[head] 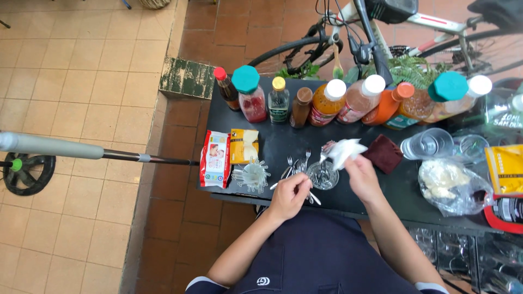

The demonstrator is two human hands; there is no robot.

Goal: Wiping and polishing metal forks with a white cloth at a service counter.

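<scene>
My left hand [291, 193] is closed around the handles of a bunch of metal forks [298, 162], whose tines point away from me over the black table [278, 142]. My right hand [360, 175] pinches a crumpled white cloth [344, 150] just above a small clear glass dish [322, 175]. The dish sits between both hands near the table's front edge.
A row of sauce and oil bottles [327, 103] lines the table's back edge. Left of the forks lie a clear spiky plastic holder [251, 175], a yellow packet [243, 146] and a red-and-white packet [216, 159]. A dark red cloth [383, 153], stacked plastic cups [427, 144], a bag of white food [448, 184] are right. A bicycle [381, 32] stands behind.
</scene>
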